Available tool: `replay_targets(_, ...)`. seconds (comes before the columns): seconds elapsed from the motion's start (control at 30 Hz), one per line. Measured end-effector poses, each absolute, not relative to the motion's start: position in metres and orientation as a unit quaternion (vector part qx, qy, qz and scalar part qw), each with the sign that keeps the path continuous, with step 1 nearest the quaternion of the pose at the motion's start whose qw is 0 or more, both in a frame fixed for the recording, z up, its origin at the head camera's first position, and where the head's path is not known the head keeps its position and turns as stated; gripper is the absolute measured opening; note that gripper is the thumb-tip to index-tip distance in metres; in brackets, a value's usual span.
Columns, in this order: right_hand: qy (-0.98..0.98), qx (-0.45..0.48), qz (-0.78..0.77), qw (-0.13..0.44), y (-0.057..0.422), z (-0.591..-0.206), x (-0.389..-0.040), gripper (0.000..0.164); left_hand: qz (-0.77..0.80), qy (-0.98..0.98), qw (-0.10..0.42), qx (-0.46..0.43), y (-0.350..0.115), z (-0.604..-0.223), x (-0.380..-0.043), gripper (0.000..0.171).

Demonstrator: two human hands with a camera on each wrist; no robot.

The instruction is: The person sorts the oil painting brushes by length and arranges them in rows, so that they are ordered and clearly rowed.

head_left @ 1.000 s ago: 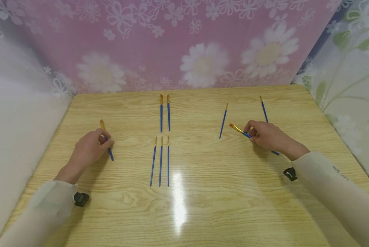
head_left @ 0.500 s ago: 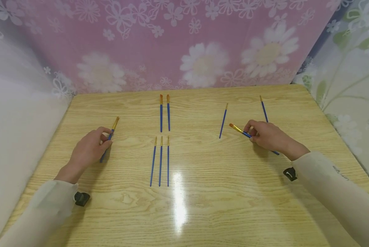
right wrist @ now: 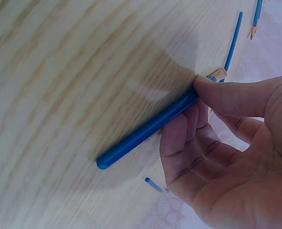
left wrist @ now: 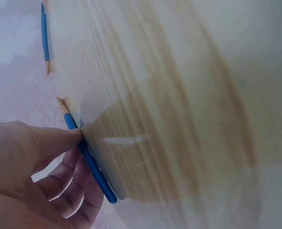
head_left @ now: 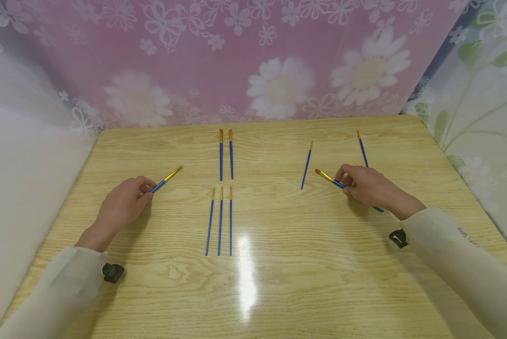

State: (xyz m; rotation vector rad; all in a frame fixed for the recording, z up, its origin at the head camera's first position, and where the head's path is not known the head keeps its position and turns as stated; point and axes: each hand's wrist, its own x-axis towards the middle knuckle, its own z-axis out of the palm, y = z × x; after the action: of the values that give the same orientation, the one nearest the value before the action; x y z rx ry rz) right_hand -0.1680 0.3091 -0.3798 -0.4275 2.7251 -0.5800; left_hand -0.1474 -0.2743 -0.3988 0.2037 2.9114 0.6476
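My left hand [head_left: 124,202] pinches a paintbrush [head_left: 167,179] between thumb and fingers. Its blue handle [left wrist: 97,172] lies close to the table in the left wrist view, and its bristles point up and right in the head view. On the other side, my right hand [head_left: 370,188] holds a second flat paintbrush [head_left: 327,177], bristles toward the upper left; the blue handle [right wrist: 148,131] extends past the fingers in the right wrist view. Beneath the right hand lies a thin paintbrush [head_left: 363,149], its middle hidden. Another thin paintbrush [head_left: 306,165] rests just left of that hand.
Two wider paintbrushes [head_left: 221,160] lie side by side near the middle back of the wooden table [head_left: 304,282]. In front of them, three thin paintbrushes [head_left: 220,226] form a row, bristles away from me. A pink floral cloth [head_left: 211,70] hangs behind the table.
In my left hand the paintbrush has turned clockwise, its bristles swinging from upper left to upper right. The right hand and its paintbrush have stayed in place.
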Motion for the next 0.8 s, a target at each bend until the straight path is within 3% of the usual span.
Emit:
replay_targets(0.4, 0.954, -0.147, -0.202, 0.164, 0.309, -0.378, -0.168, 0.023, 0.213, 0.972, 0.057, 0.085, -0.268, -0.393, -0.154, 0.033)
replay_targets(0.8, 0.954, -0.145, -0.204, 0.165, 0.308, -0.378, -0.168, 0.022, 0.254, 0.962, 0.082, 0.067, -0.233, -0.376, -0.172, 0.037)
